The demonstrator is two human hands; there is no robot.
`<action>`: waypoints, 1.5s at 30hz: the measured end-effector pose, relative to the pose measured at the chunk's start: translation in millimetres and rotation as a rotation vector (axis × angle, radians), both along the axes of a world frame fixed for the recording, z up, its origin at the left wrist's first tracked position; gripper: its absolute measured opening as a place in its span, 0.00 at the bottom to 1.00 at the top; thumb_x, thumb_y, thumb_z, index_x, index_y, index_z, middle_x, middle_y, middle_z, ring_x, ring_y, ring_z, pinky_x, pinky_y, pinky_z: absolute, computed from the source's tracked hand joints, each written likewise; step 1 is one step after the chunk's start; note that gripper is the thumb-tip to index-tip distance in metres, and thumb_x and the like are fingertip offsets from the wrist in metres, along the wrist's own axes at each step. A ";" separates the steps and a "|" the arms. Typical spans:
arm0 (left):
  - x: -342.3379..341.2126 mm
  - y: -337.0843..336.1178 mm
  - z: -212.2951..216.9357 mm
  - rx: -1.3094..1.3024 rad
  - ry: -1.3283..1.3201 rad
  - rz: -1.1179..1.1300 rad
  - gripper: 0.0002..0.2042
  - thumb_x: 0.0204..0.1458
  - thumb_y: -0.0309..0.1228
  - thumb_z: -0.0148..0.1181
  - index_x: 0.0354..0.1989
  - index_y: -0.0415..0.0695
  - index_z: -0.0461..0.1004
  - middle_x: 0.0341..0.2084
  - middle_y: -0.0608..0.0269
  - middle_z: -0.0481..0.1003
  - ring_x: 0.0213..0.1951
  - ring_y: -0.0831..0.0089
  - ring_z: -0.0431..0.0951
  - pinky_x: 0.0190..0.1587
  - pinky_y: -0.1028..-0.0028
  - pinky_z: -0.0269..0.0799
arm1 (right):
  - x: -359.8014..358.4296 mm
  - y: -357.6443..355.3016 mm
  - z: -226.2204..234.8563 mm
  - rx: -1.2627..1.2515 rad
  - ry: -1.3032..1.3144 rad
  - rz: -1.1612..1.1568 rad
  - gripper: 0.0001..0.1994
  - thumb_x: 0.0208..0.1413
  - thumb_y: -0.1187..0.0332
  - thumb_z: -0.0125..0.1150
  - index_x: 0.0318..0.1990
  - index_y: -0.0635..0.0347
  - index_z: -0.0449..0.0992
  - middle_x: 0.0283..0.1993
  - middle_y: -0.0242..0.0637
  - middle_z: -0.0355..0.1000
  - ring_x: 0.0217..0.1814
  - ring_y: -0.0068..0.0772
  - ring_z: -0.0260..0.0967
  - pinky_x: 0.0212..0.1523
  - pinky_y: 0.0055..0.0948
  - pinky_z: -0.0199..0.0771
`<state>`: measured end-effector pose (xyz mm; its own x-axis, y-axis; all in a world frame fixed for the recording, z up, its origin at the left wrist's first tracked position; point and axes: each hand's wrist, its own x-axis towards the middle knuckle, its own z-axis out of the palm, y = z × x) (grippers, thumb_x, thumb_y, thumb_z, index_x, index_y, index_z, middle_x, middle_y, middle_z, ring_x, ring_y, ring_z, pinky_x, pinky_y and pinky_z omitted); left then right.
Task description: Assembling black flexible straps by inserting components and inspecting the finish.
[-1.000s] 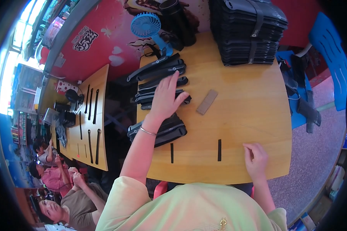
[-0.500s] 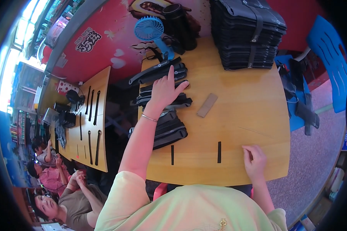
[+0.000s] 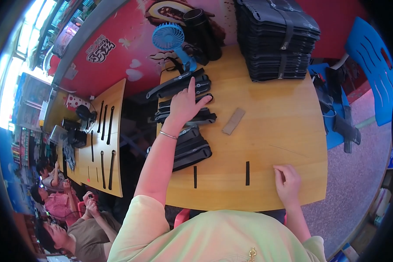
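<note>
Head view: the left hand (image 3: 184,106), thumb and index finger parted, was over folded black-and-grey bundles (image 3: 191,150) at the left of the light-brown wooden table (image 3: 266,126), contact unclear; the right hand (image 3: 288,182) curled loosely near the front edge, grip unclear. Beyond stood a tall black-and-grey stack (image 3: 278,46).

Blue fan (image 3: 168,37), black cylinder (image 3: 205,37) (just beside it), slotted blue chair (image 3: 380,75)
</note>
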<state>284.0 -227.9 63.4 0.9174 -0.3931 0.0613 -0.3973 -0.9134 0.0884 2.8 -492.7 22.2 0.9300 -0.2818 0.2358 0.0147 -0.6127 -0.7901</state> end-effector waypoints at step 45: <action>-186.9 122.8 44.8 0.023 0.036 -0.144 0.48 0.27 0.31 0.70 0.65 0.54 0.52 0.41 0.51 0.67 0.44 0.55 0.69 0.50 0.61 0.65 | -13.4 13.8 1.4 -0.152 0.006 -0.019 0.03 0.52 0.75 0.56 0.34 0.61 0.75 0.30 0.39 0.71 0.30 0.36 0.69 0.32 0.29 0.67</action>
<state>97.1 -105.0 108.2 0.8531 -0.5214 0.0189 -0.5210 -0.8493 0.0849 -10.7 -478.9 23.6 0.9265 -0.2607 0.2714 -0.0025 -0.7254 -0.6883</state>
